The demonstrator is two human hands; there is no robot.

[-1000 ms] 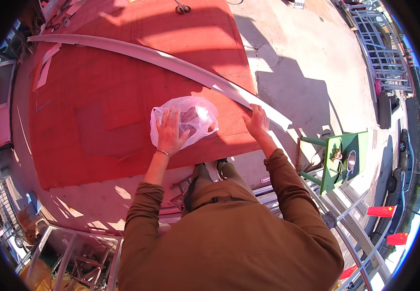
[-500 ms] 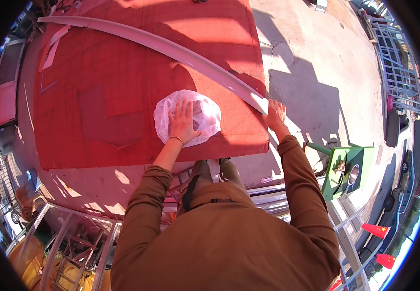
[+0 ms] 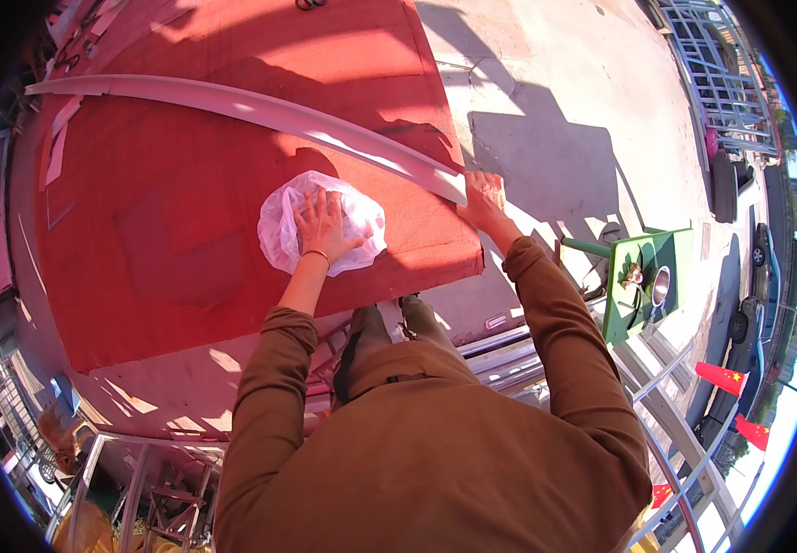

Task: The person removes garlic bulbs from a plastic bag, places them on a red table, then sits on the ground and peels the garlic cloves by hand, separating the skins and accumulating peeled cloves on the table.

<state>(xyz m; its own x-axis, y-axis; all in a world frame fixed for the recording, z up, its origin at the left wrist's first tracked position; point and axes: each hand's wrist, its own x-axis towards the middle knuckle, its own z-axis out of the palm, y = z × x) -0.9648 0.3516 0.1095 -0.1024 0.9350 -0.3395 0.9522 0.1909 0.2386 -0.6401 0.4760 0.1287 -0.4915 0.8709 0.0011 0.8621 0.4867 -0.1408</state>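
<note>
My left hand (image 3: 321, 226) lies with its fingers spread on a crumpled, translucent white plastic bag (image 3: 277, 230). What the bag holds, if anything, cannot be made out. The bag rests on a red-covered table (image 3: 168, 304), near the edge closest to me. At the table's right edge, my right hand (image 3: 484, 201) is closed around the near end of a long pale strip (image 3: 260, 112). From there the strip crosses the tabletop diagonally to the far left. My right thumb and part of the grip are hidden.
Right of me stands a green stool-like piece (image 3: 615, 309) with a tape-like ring (image 3: 661, 287) and small items on it. Metal frames (image 3: 131, 488) are at the lower left, and metal bars (image 3: 509, 355) lie beside my legs. Scissors (image 3: 310, 4) show at the table's far side.
The view has turned slightly, so the table, bag and strip appear shifted left. Both hands keep their places, the left on the bag and the right on the strip.
</note>
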